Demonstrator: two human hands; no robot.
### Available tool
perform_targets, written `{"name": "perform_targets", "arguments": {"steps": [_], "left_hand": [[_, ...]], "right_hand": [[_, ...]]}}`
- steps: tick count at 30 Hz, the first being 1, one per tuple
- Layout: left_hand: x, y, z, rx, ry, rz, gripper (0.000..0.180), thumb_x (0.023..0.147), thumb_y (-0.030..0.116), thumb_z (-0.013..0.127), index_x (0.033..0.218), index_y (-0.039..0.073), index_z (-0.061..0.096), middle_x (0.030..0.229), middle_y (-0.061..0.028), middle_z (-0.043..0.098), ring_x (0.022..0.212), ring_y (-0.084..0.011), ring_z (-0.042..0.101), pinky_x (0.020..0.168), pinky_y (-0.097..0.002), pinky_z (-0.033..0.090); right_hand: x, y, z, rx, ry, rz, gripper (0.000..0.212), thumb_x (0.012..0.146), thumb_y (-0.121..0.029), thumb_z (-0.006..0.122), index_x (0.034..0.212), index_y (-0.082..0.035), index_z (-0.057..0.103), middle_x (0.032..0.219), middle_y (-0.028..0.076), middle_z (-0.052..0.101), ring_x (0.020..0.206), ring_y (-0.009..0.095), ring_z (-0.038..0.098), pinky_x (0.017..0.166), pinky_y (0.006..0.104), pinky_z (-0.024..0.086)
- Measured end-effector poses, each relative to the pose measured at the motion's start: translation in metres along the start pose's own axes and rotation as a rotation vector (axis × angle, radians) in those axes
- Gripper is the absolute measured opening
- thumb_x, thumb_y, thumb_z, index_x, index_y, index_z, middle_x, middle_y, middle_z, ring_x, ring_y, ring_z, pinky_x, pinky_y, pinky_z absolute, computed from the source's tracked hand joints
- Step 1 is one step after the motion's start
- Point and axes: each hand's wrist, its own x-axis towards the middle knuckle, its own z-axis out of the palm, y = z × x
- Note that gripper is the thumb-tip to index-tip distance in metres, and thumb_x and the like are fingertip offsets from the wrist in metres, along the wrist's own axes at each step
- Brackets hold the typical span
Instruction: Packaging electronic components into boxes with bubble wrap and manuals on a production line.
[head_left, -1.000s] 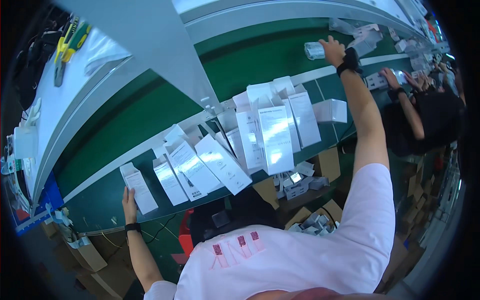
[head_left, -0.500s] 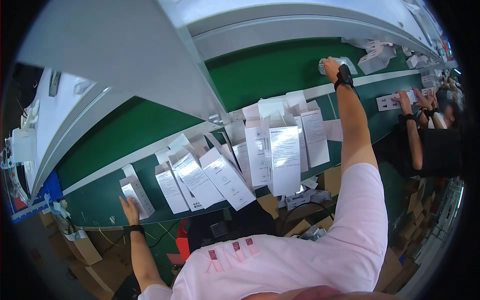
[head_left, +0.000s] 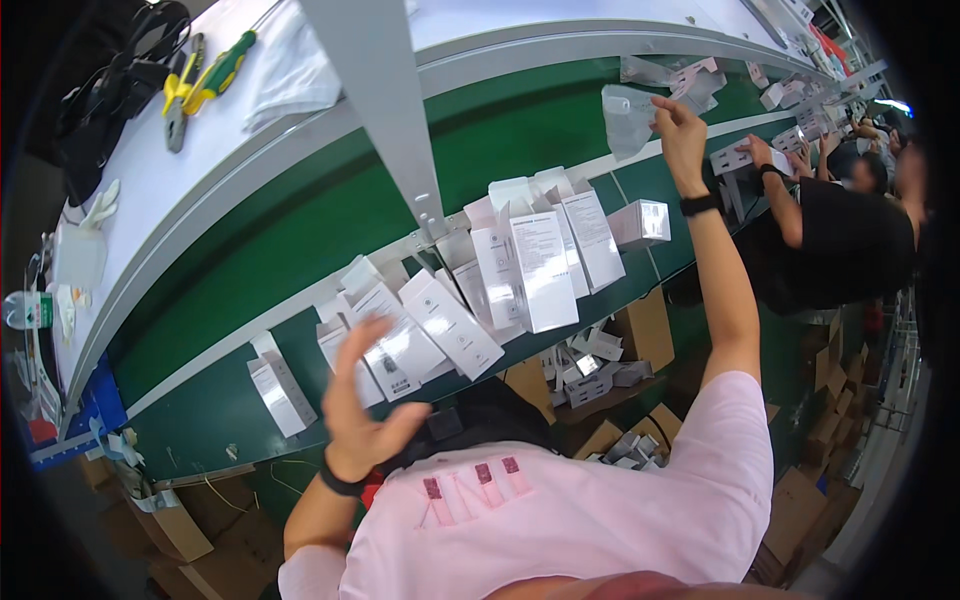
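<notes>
My right hand pinches the edge of a clear plastic bag between thumb and fingers, over the far green strip. Whatever is inside the bag is hard to make out. My left hand hangs open above the near edge of the bench, fingers apart and a little blurred. It holds nothing and partly covers the leaning white boxes behind it. A white box with its flap up stands alone to the left. Taller open white boxes are grouped in the middle.
A white box lies right of the group. A metal post rises behind the boxes. Pliers rest on the upper white shelf. At the right, a co-worker handles a white part. Cardboard cartons stand below.
My left hand has left the lone box and moved right, now open. The right hand has lifted the plastic bag from the green strip. The view has shifted a little.
</notes>
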Motion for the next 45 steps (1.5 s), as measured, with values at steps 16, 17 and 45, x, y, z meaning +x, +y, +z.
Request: {"name": "perform_targets", "arguments": {"steps": [16, 17, 45], "left_hand": [[-0.038, 0.018, -0.009, -1.253, -0.023, -0.284, 0.071, 0.09, 0.035, 0.062, 0.142, 0.0, 0.032, 0.137, -0.0129, 0.047, 0.122, -0.0243, 0.05, 0.101, -0.0379, 0.041], [-0.049, 0.017, -0.019, -1.24, -0.007, -0.292, 0.071, 0.09, 0.035, 0.062, 0.142, 0.0, 0.032, 0.137, -0.0129, 0.047, 0.122, -0.0243, 0.05, 0.101, -0.0379, 0.041], [-0.164, -0.006, -0.221, 0.469, 0.183, -0.265, 0.067, 0.074, 0.02, 0.072, 0.135, 0.009, 0.048, 0.083, -0.0106, 0.056, 0.081, -0.0286, 0.056, 0.064, -0.0387, 0.048]], "right_hand": [[-0.234, -0.363, 0.025, 0.143, -0.704, -0.678, 0.042, 0.073, -0.02, 0.076, 0.109, -0.001, 0.067, 0.09, 0.009, 0.053, 0.075, 0.019, 0.052, 0.066, 0.0279, 0.044], [-0.239, -0.368, 0.034, 0.093, -0.677, -0.793, 0.041, 0.071, -0.017, 0.077, 0.107, -0.003, 0.068, 0.089, 0.009, 0.053, 0.075, 0.02, 0.052, 0.065, 0.0284, 0.044], [-0.418, -0.467, 0.213, -0.221, -0.536, -0.898, 0.052, 0.066, 0.0, 0.066, 0.115, -0.014, 0.067, 0.078, 0.002, 0.047, 0.074, 0.02, 0.044, 0.07, 0.033, 0.033]]}}
